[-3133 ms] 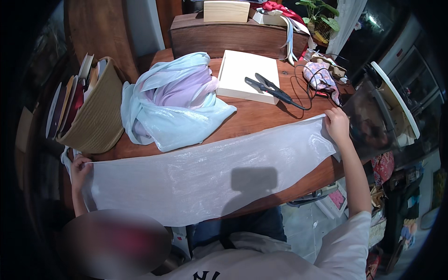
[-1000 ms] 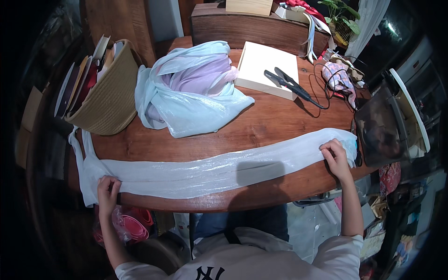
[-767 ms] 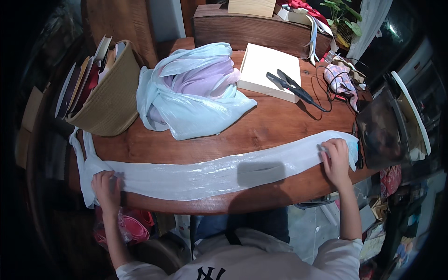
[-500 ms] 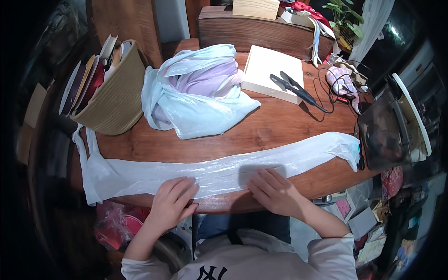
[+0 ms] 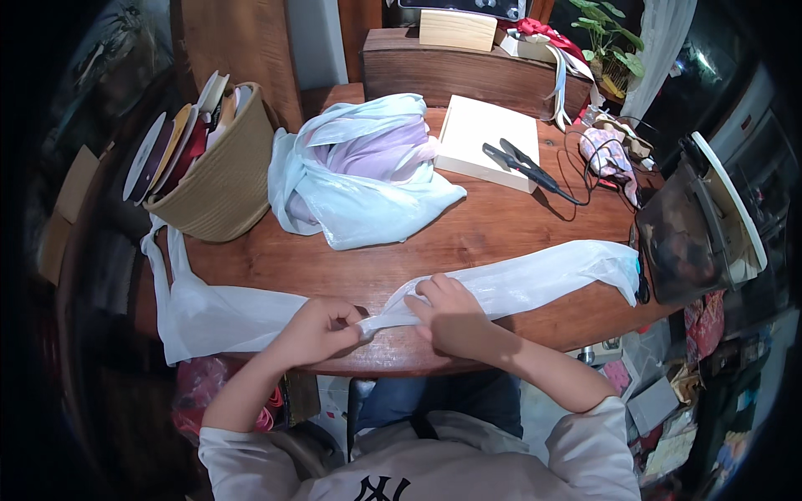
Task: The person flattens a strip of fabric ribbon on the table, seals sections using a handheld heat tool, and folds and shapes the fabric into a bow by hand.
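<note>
A long strip of sheer white shiny fabric (image 5: 535,277) stretches across the front of the wooden table, gathered narrow in its middle. My left hand (image 5: 324,331) pinches the gathered part between thumb and fingers. Just to the right, my right hand (image 5: 447,313) is closed on the same strip, its fingers curled over the folds. On the left the fabric lies flat and wide, ending in a narrow twisted tail by the basket. Its right end spreads near a dark plastic bin.
Behind the strip sits a heap of pale blue and lilac fabric (image 5: 368,196). A woven basket (image 5: 221,179) of ribbon spools stands left. A black hair straightener (image 5: 535,171) rests on a white box (image 5: 480,134), its cord trailing right. The grey bin (image 5: 685,238) stands at the right edge.
Both hands lay flat on the spread strip before. Now they have closed on its middle and bunched it into a narrow gather. The view has shifted slightly.
</note>
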### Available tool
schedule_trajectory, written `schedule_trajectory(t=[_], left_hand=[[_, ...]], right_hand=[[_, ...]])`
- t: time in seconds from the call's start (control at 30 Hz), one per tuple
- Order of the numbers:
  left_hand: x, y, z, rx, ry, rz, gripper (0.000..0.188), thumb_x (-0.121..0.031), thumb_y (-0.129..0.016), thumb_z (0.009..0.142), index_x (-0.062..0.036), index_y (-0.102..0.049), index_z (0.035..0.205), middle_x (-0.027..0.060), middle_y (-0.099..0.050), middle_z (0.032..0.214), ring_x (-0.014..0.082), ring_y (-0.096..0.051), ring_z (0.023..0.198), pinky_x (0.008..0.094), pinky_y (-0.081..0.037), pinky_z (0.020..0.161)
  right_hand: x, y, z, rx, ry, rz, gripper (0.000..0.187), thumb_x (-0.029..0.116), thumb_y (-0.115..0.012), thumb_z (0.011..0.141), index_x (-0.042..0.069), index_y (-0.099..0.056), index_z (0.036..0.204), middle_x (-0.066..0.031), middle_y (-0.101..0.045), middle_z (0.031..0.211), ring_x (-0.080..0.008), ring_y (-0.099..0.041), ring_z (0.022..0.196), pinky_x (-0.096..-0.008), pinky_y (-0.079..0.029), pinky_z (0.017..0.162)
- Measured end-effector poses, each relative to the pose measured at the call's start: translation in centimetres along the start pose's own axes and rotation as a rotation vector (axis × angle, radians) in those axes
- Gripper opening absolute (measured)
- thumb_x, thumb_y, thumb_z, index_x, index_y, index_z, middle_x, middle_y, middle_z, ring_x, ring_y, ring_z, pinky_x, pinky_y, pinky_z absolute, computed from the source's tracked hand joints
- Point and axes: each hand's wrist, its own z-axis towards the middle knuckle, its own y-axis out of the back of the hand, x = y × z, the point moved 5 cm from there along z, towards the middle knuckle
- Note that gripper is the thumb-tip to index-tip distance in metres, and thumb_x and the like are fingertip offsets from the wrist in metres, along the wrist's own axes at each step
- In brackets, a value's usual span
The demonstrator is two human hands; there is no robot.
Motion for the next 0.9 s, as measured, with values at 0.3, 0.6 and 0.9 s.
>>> schedule_trajectory(t=[0.3,0.6,0.9], left_hand=[[-2.6,-2.3,-6.6,0.596,0.385,-0.984,0.013,-0.003,-0.052,0.084,0.0005,-0.061,0.093,-0.0011,-0.060,0.087,0.0046,-0.053,0.078,0.0199,-0.043,0.068],[-9.0,-8.8,-13.0,1.126,0.235,-1.003,0.020,-0.017,-0.055,0.094,0.0023,-0.055,0.096,0.0005,-0.056,0.087,0.0055,-0.047,0.076,0.0244,-0.041,0.065],[-8.3,-10.5,-10.9,1.254,0.388,-0.900,0.030,-0.025,-0.053,0.095,0.0021,-0.062,0.101,-0.0012,-0.063,0.090,0.0057,-0.054,0.075,0.0223,-0.045,0.068]], right_hand=[[7.0,3.2,-4.5,0.939,-0.245,1.250,0.028,0.025,-0.059,0.090,-0.003,-0.058,0.094,-0.0037,-0.060,0.074,-0.0111,-0.053,0.067,-0.0283,-0.044,0.062],[13.0,8.5,-10.3,0.966,-0.160,1.898,0.025,0.016,-0.055,0.093,-0.005,-0.055,0.081,-0.0101,-0.053,0.069,-0.0129,-0.047,0.064,-0.0297,-0.038,0.059],[9.8,6.2,-15.0,0.960,-0.558,1.959,0.017,0.004,-0.055,0.088,-0.010,-0.062,0.084,-0.0116,-0.064,0.077,-0.0164,-0.058,0.071,-0.0315,-0.042,0.063]])
